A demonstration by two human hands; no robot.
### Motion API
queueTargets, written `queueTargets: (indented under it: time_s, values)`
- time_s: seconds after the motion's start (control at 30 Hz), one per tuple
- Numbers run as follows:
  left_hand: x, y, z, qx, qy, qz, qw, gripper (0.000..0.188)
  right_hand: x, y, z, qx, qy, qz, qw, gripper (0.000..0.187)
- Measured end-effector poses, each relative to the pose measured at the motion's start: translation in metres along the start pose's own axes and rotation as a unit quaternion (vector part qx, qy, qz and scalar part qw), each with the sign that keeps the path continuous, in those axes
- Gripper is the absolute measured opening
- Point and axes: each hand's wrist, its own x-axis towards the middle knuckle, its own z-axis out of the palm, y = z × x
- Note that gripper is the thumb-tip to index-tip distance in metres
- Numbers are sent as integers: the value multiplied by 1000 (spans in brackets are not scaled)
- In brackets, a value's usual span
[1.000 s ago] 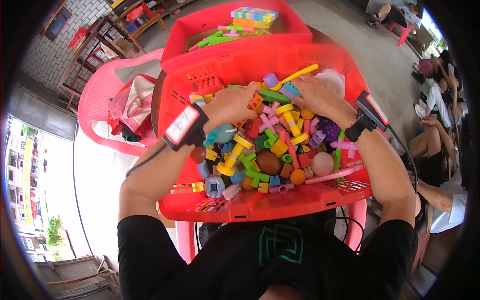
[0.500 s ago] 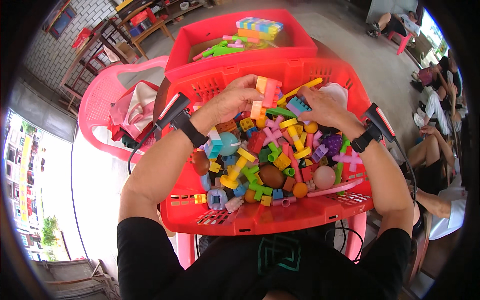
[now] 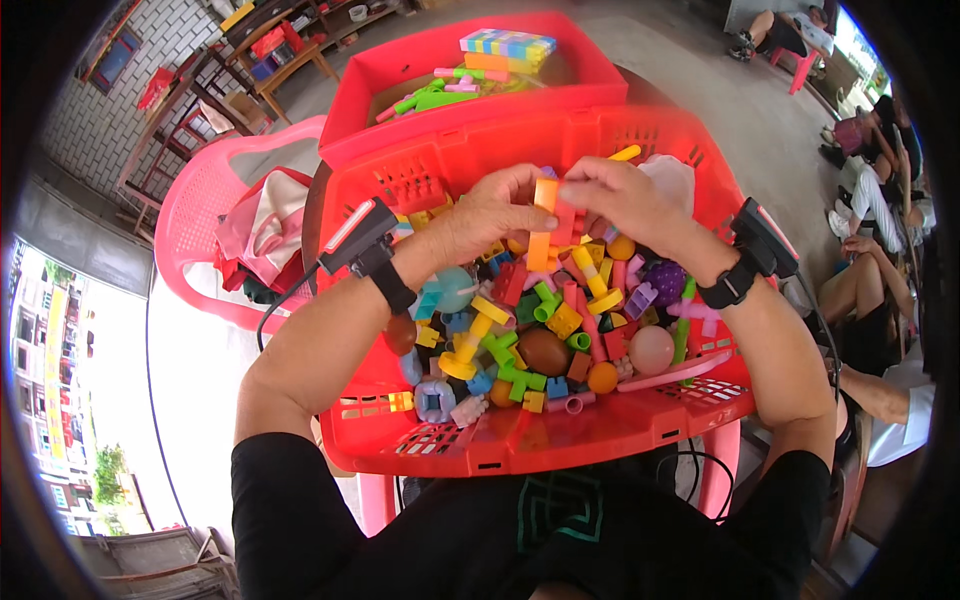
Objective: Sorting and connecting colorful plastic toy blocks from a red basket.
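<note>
Head view, and a quick change was seen! Half a second earlier, the orange-and-pink block stack (image 3: 540, 248) was held aloft by the left hand (image 3: 498, 212) alone, while a blue-and-pink piece was being fingered by the right hand (image 3: 628, 205) to one side. Now both hands were brought together at the stack, and what had been one-handed work was turned into two-handed work.

The grip? By the left hand, the stack was pinched from 9 o'clock, thumb and fingers closed on it with its orange side exposed. From 3 o'clock, the pink side was met by the right hand's bent fingers; whether anything else was enclosed there could not be told, and the blue-and-pink piece could no longer be made out.

The stack was held upright above the heap, toward 12 o'clock in the red basket (image 3: 580, 445). Below it, little had been disturbed: a teal ball (image 3: 455, 288) was seen at 9 o'clock, a yellow dumbbell piece (image 3: 473, 338) at 8, a brown ball (image 3: 543, 352) at 6, a pink ball (image 3: 651, 350) at 4 and a purple ball (image 3: 664, 283) near 3. Beyond the rim at 12 o'clock, pastel blocks (image 3: 508, 45) were kept in a red box (image 3: 470, 120).
</note>
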Motion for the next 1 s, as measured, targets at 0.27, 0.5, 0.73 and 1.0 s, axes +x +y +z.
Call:
queueTargets:
  time_s: [0.27,0.5,0.73,1.0]
  values:
    - [-18,54,-51,559,409,418,588,39,2,26,-29,-431,87,-71,896,33]
    - [-16,36,-74,505,442,271,690,48,1,47,-17,-539,24,-63,840,36]
    - [-11,25,-85,538,466,262,652,49,4,47,-12,-524,15,-28,851,41]
    - [-10,18,-90,590,486,188,617,53,6,47,-12,-523,26,-32,851,47]
